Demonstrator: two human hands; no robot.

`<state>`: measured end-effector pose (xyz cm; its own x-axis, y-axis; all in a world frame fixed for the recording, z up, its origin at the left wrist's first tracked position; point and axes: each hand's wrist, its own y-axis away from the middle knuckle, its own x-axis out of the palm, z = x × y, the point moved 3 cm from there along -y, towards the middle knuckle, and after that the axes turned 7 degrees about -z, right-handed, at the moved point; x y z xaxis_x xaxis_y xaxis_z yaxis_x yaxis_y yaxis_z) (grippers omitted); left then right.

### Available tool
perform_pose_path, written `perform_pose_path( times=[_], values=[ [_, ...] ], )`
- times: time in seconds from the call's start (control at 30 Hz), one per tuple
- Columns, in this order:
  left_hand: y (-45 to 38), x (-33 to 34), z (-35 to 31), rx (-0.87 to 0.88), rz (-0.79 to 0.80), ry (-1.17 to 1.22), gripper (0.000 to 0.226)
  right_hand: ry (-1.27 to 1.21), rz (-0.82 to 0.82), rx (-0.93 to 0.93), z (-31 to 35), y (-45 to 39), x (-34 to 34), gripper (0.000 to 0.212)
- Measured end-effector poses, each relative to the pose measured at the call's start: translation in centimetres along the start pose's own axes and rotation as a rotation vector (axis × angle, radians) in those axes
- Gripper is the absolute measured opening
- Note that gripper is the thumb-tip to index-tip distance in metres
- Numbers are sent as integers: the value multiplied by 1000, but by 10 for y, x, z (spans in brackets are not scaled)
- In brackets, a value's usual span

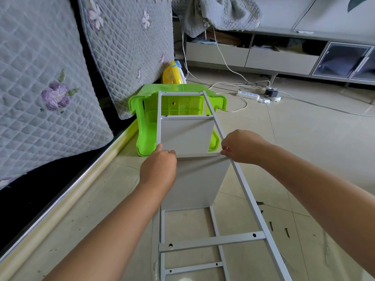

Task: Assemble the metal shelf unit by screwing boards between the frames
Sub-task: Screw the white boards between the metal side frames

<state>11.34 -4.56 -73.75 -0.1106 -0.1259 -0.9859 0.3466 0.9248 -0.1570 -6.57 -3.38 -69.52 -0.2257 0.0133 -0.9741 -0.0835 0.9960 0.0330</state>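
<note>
A grey metal ladder frame lies slanted over the floor, its far end propped on a green plastic stool. A second frame lies beneath it. One white board stands between the frames at the far end, with screws at its top corners. A nearer white board stands between them too. My left hand grips the near board's top left corner. At that board's top right corner, my right hand pinches something small against the upper frame's rail; what it pinches is hidden.
Several black screws lie on the tiled floor right of the frames. A quilted floral mattress leans at the left. A yellow basket sits behind the stool. A white power strip with cables lies before a low cabinet.
</note>
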Motion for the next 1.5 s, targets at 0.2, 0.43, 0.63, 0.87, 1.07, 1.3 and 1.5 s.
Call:
perform_pose_path(
  times=[0.2,0.43,0.63,0.87,1.07,1.3,1.5],
  values=[
    [-1,1,0,-4,29,-37,38,-145,-7,50,-7,5,4,42],
    [-2,9,-31,76,1,-148,47,-497,-148,285,-61,49,42,27],
    [-4,22,-83,104,121,15,62,-535,216,491,-77,98,153,27],
    [-3,25,-82,106,99,-60,63,-372,502,764,-49,178,292,31],
    [-1,26,-82,138,67,-77,62,-365,378,899,-29,213,306,29],
    [3,21,-79,145,79,-33,60,-612,151,961,-57,145,242,11],
    [3,20,-78,161,104,7,59,-1058,-566,848,-82,99,116,11]
  ],
)
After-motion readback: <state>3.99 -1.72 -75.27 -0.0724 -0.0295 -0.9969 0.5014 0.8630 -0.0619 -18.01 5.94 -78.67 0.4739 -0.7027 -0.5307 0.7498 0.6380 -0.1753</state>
